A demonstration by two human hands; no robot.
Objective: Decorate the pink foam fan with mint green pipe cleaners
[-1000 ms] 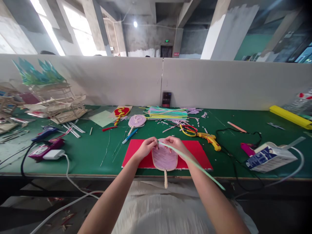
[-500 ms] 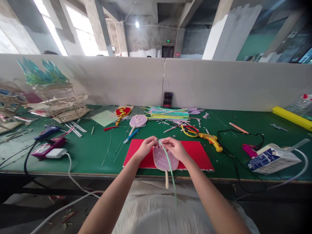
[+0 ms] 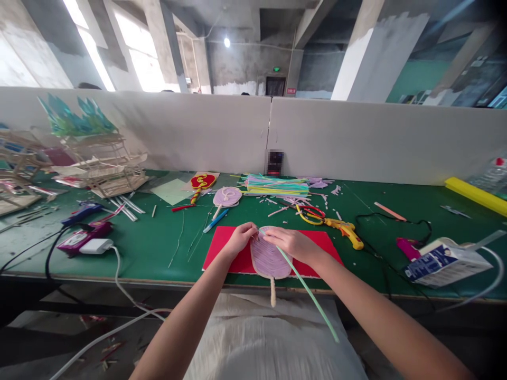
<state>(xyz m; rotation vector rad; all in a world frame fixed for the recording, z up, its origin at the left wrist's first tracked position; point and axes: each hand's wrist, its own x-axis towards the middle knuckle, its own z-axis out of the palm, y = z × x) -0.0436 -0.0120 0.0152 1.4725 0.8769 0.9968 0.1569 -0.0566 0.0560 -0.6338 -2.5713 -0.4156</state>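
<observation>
A green pipe cleaner (image 3: 312, 298) runs from my fingertips down to the right, past the table's front edge. My left hand (image 3: 241, 238) pinches its upper end at the top edge of a lilac fan (image 3: 271, 261). Farther along, my right hand (image 3: 291, 244) grips the same strip between thumb and fingers. The fan has a cream border and a short cream handle that hangs over the table edge. Beneath it lies a red board (image 3: 217, 244). My fingers partly hide the fan's top and the strip's tip.
Behind the board lie a second lilac fan (image 3: 227, 197), a blue pen (image 3: 216, 220), a pile of pipe cleaners (image 3: 275, 186) and scissors (image 3: 311, 214). A yellow glue gun (image 3: 346, 232) is right. A purple power strip (image 3: 85, 237) and wooden models (image 3: 101, 171) stand left; a carton (image 3: 447, 261) sits far right.
My right hand has turned and shifted slightly right along the green pipe cleaner. The strip's loose end has swung from hanging nearly straight down to slanting rightward.
</observation>
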